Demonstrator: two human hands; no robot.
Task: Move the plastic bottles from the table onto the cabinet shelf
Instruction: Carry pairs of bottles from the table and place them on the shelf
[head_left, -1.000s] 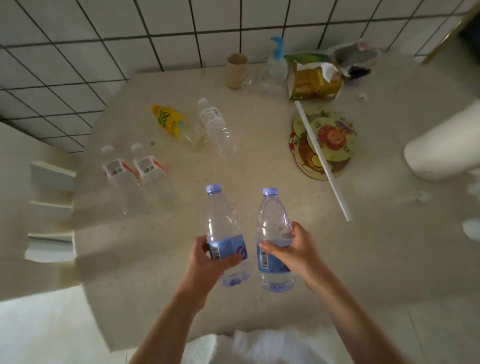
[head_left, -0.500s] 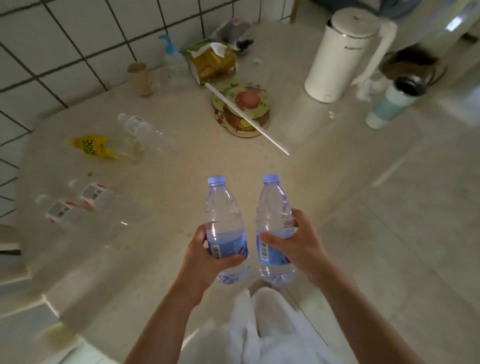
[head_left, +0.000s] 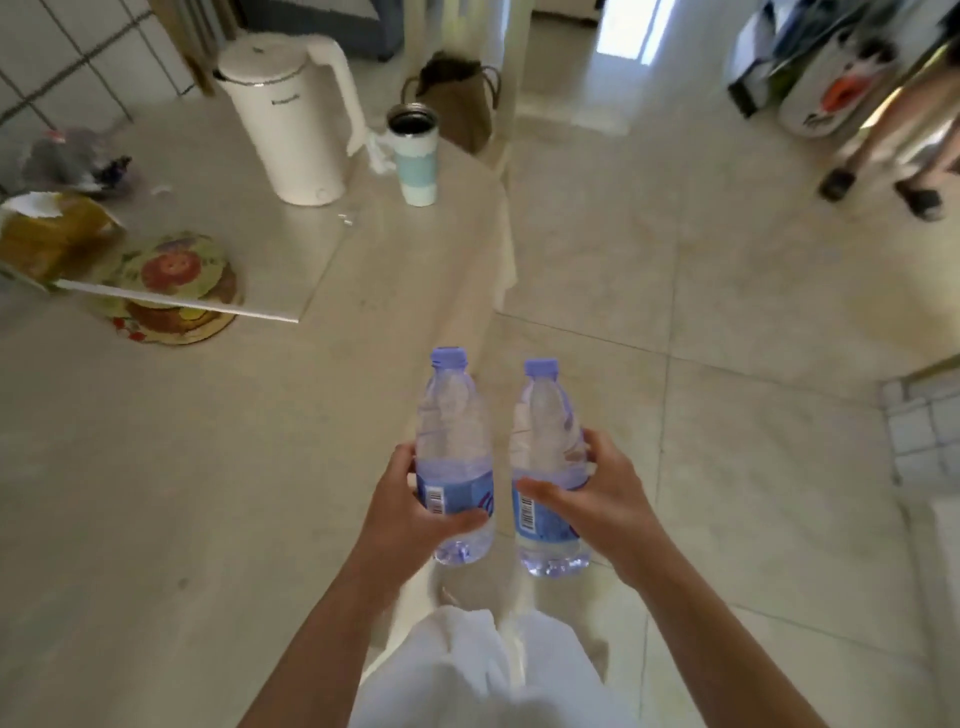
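At 9 o'clock, a torn yellow pack lies on the counter beside a stack of cartoon mats with a white strip laid across them. At 11 o'clock stand a white kettle and, just to its right, an open tumbler; a brown bag sits on the floor behind them. At centre, the left hand grips the left bottle, fingers wrapped round its blue label and thumb across the front; the bottle is upright, capped, clear of the counter and over its edge. Just beside it, not touching, the right bottle is held upright by the right hand, thumb across the label and fingers curled behind. Both look empty or nearly so, hence light and easily squeezed. At 1 to 2 o'clock, another person's legs stand on the floor near white bags. Step in hand, by judgement: the carry, with both bottles lifted and facing away from the counter. No cabinet or shelf is in view, so the next move calls for finding it, steering past the standing person, and setting each bottle down upright before letting go.
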